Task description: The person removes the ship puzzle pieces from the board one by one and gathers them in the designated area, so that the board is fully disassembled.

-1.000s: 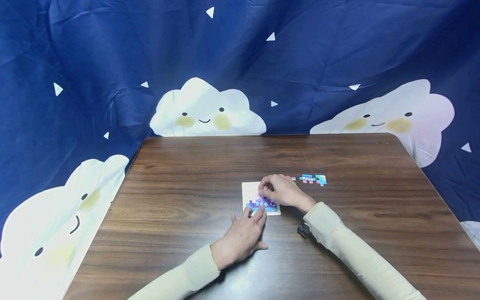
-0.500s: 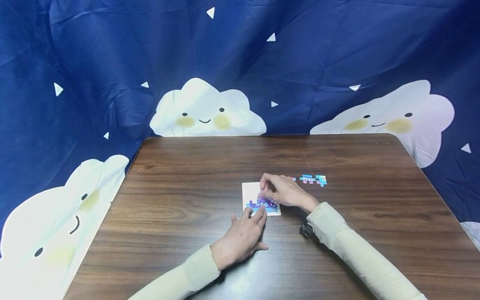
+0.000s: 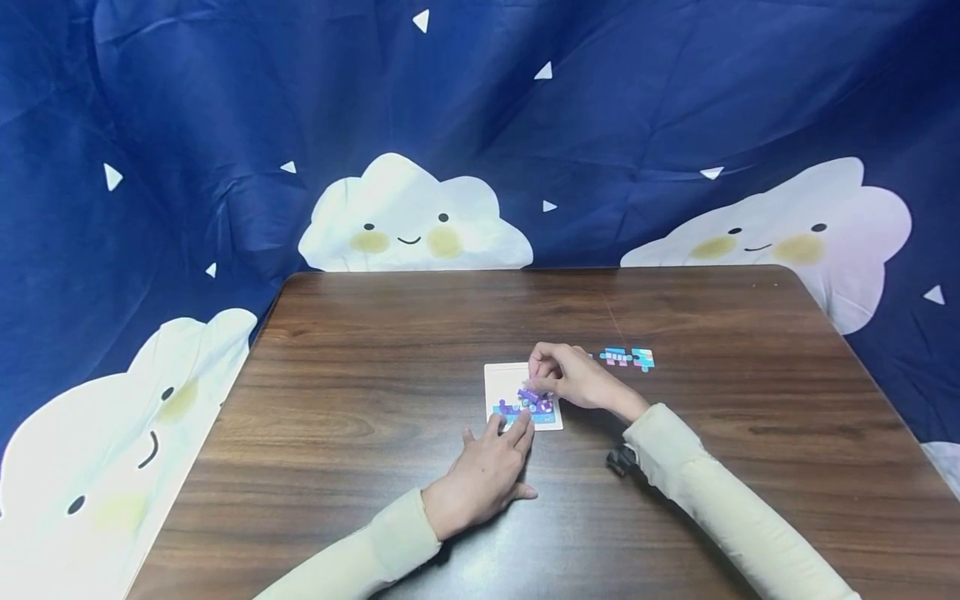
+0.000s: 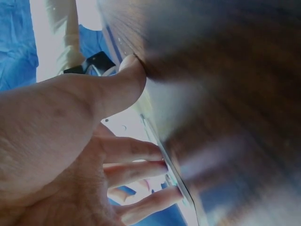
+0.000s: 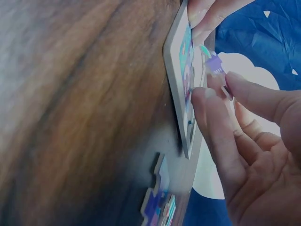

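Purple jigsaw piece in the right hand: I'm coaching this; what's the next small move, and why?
Probably lower the purple jigsaw piece onto the square white-edged board: the right hand pinches it tilted above, while the left hand touches the board's near edge.

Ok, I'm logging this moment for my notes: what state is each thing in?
Puzzle board: flat on the table, partly filled.
Held piece: pinched, tilted.
Loose pieces: lying on the table, off the board.
Left hand: touching the board's near edge.
Right hand: pinching the held piece.

No readable text
Any marks on the tray (image 3: 501,380) and the loose pieces (image 3: 617,357) are too small or blurred to read.
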Demonstrator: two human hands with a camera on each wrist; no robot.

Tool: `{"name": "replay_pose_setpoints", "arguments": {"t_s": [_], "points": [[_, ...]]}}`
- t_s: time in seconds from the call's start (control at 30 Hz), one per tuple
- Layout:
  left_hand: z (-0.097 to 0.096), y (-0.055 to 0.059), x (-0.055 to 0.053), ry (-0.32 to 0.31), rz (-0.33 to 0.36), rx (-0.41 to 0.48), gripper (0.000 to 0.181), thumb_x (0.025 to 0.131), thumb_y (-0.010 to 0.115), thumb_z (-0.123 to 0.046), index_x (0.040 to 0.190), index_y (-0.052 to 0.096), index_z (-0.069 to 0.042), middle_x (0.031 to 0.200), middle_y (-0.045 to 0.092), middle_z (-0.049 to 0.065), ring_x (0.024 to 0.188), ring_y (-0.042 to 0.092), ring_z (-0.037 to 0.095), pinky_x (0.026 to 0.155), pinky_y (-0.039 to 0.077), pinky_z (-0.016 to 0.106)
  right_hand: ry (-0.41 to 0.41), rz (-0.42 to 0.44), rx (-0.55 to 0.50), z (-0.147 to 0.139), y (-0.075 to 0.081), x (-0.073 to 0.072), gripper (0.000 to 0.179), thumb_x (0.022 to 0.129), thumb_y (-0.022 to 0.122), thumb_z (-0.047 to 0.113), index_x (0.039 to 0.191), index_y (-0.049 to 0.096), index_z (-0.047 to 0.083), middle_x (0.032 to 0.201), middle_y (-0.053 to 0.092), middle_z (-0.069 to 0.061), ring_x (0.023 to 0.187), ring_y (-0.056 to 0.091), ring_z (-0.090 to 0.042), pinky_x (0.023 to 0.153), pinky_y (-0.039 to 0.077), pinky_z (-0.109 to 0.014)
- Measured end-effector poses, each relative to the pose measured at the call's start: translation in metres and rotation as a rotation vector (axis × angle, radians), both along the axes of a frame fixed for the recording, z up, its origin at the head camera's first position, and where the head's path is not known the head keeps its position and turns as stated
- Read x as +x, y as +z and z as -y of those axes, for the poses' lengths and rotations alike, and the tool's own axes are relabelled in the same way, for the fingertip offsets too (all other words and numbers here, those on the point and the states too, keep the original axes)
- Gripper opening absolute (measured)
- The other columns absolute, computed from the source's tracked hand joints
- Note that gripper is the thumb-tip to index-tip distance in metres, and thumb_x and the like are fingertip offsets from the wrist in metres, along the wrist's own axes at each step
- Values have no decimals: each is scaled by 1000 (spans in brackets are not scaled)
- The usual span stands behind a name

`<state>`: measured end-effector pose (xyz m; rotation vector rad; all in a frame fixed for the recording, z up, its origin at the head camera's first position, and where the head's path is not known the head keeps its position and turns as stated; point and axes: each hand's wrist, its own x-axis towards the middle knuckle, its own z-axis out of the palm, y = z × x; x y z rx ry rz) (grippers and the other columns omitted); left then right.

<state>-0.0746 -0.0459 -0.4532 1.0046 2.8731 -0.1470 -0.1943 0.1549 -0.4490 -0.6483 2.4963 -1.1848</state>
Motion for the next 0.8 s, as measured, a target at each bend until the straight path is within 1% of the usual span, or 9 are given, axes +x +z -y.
{"name": "replay_pose_setpoints", "arguments": {"t_s": [0.1,0.17,0.33,0.47,0.63,0.8], "points": [[-1,0,0,1,2,-1,89,89,67,-64,156,48,-9,166,43,4,135,51,32,88,61,62,-11,34,-48,-4,1,0,11,96,74,13,100,66,7,86,75,-9,75,69,-20,64,59,-31],[-2,0,-1,1,6,-3,89,89,67,-64,156,48,-9,166,43,3,135,51,32,88,61,62,-24,44,-71,-8,2,0,9,97,73,11,101,67,5,87,76,-11,74,71,-21,65,63,-35],[-3,1,-1,3,17,-5,89,89,67,-64,156,48,-8,166,43,4,135,52,32,88,61,60,-69,67,-112,-24,-1,-1,9,98,71,8,105,68,2,89,77,-14,70,74,-23,63,64,-38],[-2,1,-1,4,25,4,89,90,67,-64,156,47,-8,166,42,4,134,52,32,89,61,60,-125,50,-87,-40,-5,-3,11,98,71,8,107,70,2,89,76,-14,70,74,-22,64,64,-35],[-1,1,-1,11,25,8,88,90,66,-63,156,48,-8,166,42,4,135,51,32,88,61,61,-167,20,-50,-59,-12,-3,13,99,68,5,110,71,0,90,76,-16,71,73,-19,64,62,-33],[0,1,-1,10,25,14,87,91,65,-63,156,48,-8,166,42,4,135,51,32,88,61,62,-204,11,-65,-72,-14,0,17,98,68,3,114,70,-4,93,76,-19,72,73,-17,63,63,-32]]}}
